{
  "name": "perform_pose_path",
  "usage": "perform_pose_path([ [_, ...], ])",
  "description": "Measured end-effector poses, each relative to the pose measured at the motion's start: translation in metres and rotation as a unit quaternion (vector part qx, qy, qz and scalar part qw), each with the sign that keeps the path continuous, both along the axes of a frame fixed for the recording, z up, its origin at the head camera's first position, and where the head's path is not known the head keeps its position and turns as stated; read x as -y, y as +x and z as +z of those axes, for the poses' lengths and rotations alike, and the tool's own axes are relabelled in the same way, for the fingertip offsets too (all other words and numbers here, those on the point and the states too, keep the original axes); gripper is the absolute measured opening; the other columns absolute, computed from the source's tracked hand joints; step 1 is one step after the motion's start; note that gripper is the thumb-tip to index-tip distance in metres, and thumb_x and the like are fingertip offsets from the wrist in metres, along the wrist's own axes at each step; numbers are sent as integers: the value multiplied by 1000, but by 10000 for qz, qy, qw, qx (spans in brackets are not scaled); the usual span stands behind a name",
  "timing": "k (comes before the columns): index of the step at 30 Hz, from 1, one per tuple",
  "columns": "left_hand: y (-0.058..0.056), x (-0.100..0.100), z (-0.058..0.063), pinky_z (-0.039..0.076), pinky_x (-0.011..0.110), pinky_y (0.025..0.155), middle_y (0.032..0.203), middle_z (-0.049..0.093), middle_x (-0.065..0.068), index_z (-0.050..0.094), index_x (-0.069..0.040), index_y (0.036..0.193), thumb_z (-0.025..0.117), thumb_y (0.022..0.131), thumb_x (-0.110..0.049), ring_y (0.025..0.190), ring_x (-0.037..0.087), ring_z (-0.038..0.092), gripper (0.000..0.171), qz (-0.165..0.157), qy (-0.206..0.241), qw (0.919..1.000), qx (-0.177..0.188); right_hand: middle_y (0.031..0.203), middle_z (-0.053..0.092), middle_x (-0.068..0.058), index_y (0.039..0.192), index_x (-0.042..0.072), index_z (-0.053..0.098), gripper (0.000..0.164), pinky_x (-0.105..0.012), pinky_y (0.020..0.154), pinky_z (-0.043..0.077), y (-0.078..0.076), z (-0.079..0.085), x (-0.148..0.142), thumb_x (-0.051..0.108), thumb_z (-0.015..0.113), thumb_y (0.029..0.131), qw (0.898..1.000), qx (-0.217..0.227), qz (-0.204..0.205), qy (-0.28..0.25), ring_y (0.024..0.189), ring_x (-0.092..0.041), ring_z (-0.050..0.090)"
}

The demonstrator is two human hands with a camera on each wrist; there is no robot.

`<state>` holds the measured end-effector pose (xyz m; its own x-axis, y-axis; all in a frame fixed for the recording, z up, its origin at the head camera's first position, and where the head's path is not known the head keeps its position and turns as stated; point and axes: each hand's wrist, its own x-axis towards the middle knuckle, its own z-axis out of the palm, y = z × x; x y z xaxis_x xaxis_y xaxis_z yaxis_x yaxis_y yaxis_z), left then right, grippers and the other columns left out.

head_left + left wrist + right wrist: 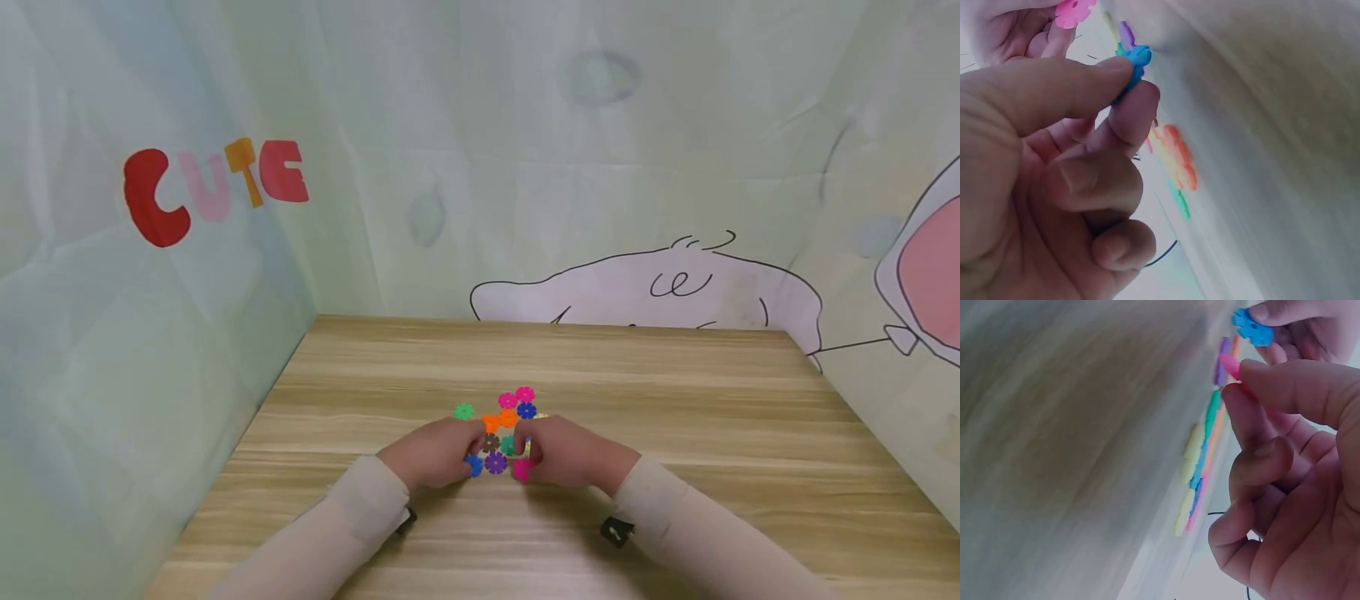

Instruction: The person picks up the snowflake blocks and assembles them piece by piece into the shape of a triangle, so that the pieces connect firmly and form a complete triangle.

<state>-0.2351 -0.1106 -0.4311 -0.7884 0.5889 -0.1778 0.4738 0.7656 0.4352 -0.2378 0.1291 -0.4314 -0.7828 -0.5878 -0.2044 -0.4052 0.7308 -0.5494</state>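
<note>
My left hand [435, 452] pinches a blue snowflake disc [1252, 328] between thumb and index finger, its notched rim sticking out past the fingertips. Opposite it, my right hand [566, 452] pinches a pink snowflake disc [1074, 11] the same way; the right wrist view shows it nearly edge-on. The two held discs are apart, both low over the tabletop. Between the hands lies a purple disc [496, 462], with a brown disc [491, 442] and a teal disc [510, 446] just beyond. My right hand partly hides pale yellow discs [1192, 453].
Farther back on the wooden table [360, 358] lie orange discs [507, 418], a green disc [464, 411], a dark blue disc [527, 410] and two pink discs [525, 394]. A printed cloth wall [450, 167] stands behind the table's far edge and along the left side.
</note>
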Motion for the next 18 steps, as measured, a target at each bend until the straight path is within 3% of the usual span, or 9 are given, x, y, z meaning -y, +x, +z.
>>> perform_pose_path([
  [5, 2, 2, 3, 40, 27, 62, 75, 50, -4, 55, -17, 94, 76, 94, -10, 70, 13, 49, 22, 72, 390, 9991, 180, 79, 65, 4, 118, 15, 70, 29, -31, 66, 52, 5, 9, -7, 11, 80, 92, 9976, 191, -10, -667, 73, -15, 59],
  [10, 8, 5, 14, 49, 28, 66, 85, 58, -3, 56, -18, 101, 74, 97, -8, 77, 16, 55, 21, 268, 1211, 9921, 180, 77, 62, 4, 121, 12, 72, 28, -27, 61, 51, 13, 21, -12, 6, 77, 94, 9938, 60, -67, -1111, 70, -12, 56],
  [14, 14, 8, 22, 52, 28, 69, 90, 61, -3, 56, -16, 104, 73, 99, -9, 80, 16, 57, 19, 472, 1970, 9793, 13, 80, 62, 2, 118, 12, 72, 24, -25, 59, 49, 23, 30, -14, 7, 76, 95, 9858, -31, -269, -1655, 69, -12, 54],
  [18, 20, 9, 30, 49, 25, 63, 88, 60, -1, 54, -13, 104, 72, 99, -8, 76, 16, 55, 19, 749, 2692, 9600, -187, 84, 63, -2, 120, 9, 70, 26, -24, 59, 48, 32, 40, -15, 5, 74, 95, 9736, -17, -556, -2212, 70, -14, 55],
])
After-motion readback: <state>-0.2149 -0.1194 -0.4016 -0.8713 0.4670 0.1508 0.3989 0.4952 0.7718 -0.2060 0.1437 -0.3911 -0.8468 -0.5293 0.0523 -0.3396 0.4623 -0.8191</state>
